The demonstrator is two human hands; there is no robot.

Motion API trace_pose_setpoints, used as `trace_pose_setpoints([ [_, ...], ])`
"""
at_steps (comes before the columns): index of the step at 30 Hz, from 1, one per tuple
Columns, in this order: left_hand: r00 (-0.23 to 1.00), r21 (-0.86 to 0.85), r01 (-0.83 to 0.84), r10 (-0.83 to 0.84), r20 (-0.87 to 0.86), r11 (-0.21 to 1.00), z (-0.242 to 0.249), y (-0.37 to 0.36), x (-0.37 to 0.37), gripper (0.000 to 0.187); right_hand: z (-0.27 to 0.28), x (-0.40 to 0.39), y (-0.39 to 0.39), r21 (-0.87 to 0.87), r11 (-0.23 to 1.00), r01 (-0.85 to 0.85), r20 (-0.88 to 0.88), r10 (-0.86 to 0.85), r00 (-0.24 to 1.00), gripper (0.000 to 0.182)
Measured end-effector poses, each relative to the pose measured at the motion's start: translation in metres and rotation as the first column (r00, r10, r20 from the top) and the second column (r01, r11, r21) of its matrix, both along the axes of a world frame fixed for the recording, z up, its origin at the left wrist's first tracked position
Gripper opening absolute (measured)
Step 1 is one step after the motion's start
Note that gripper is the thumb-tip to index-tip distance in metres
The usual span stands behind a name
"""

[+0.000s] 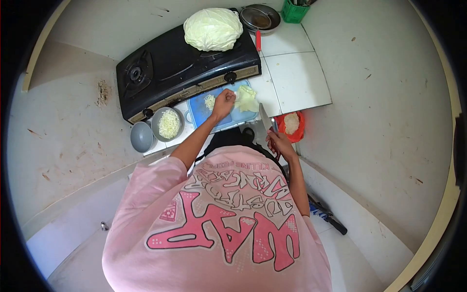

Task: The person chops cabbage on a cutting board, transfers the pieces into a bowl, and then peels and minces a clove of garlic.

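My left hand (pixel 224 104) is closed over the blue cutting board (pixel 198 110), its fingertips at the edge of a pale green cabbage leaf (pixel 247 99); whether they grip it is too small to tell. Chopped cabbage (pixel 209 101) lies on the board just left of this hand. Beyond the board's right end, my right hand (pixel 278 143) is wrapped round the handle of a knife (pixel 265 118), whose blade points up and away from me. A grey bowl (pixel 156 127) of shredded cabbage (pixel 169 124) stands left of the board.
A whole cabbage (pixel 213 29) rests on the black gas stove (pixel 168 68) behind the board. An empty grey bowl (pixel 141 137) is at the left. A red bag (pixel 300 131) with pale contents sits right of the knife. Pans (pixel 261 18) and a green basket (pixel 294 11) stand at the back.
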State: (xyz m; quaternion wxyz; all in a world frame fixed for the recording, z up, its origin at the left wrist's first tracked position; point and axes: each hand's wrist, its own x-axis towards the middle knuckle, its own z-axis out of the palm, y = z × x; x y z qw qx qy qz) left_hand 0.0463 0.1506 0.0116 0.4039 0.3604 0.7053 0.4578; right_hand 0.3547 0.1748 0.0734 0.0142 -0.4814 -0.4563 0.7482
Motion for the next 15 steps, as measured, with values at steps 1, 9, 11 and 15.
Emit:
trace_pose_setpoints([
  [1, 0.966, -0.012, -0.110, 0.110, 0.233, 0.994, -0.004, -0.004, -0.005, 0.012, -0.008, -0.009, 0.003, 0.066, 0.996, -0.062, 0.029, 0.060, 0.998, 0.047],
  [9, 0.587, -0.071, -0.421, 0.331, 0.739, 0.904, 0.035, -0.060, -0.015, 0.014, -0.062, -0.092, 0.009, 0.518, 0.766, -0.380, 0.240, 0.296, 0.925, 0.050],
  [11, 0.584, -0.052, -0.442, 0.331, 0.741, 0.895, 0.046, -0.070, -0.011, 0.014, -0.069, -0.106, 0.011, 0.599, 0.682, -0.421, 0.289, 0.307, 0.907, 0.046],
  [15, 0.603, -0.033, -0.469, 0.347, 0.719, 0.883, 0.071, -0.077, -0.006, 0.019, -0.063, -0.123, 0.009, 0.699, 0.549, -0.458, 0.340, 0.309, 0.888, 0.035],
])
